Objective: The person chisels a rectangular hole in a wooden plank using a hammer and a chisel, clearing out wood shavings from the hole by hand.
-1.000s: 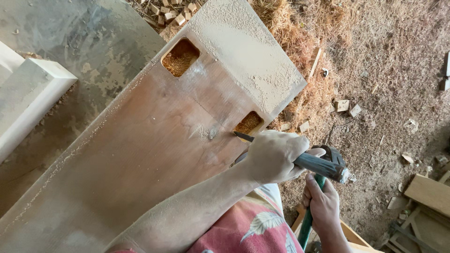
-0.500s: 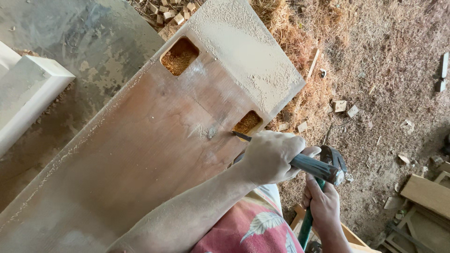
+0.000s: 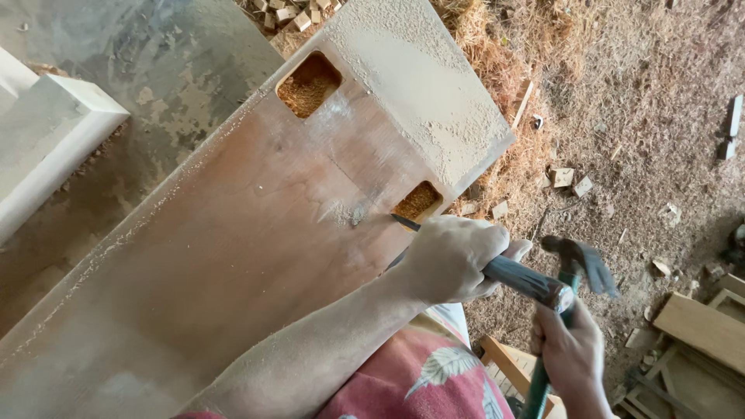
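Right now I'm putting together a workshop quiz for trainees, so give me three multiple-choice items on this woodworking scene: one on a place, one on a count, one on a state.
1. Where does the chisel tip rest?
A. at the edge of the near hole
B. inside the far hole
C. on the ground

2. How many rectangular holes show in the board?
A. one
B. two
C. four

3. How does the hammer stand?
A. lying on the board
B. held in the right hand, its head at the chisel's butt end
C. hanging from a hook

Answers:
1 A, the blade tip meets the board beside the near hole.
2 B, the near hole plus the far hole, both holding sawdust.
3 B, the right hand grips the green handle while the left hand holds the chisel.
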